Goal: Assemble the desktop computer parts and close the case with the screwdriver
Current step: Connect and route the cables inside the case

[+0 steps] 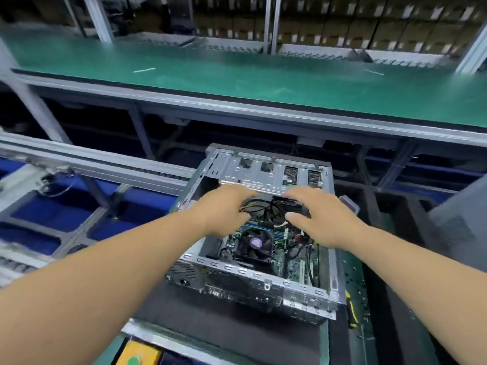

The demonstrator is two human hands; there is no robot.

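An open desktop case point(253, 281) lies on a black mat, its motherboard and a black CPU fan point(254, 245) exposed. Both my hands reach into its far half, under the silver drive cage point(266, 171). My left hand point(224, 210) hangs over a bundle of black and yellow cables point(259, 206), fingers bent down toward them. My right hand point(320, 214) hovers above the board with fingers spread and slightly curled. The frame is blurred, so I cannot see whether either hand holds a cable. A yellow-and-black screwdriver point(351, 310) lies right of the case.
A grey side panel point(462, 219) stands at the right edge. A green conveyor belt point(237, 75) runs across behind the case. Blue bins point(52, 209) sit below an aluminium frame on the left. A yellow box with a green button point(137, 356) is at the near edge.
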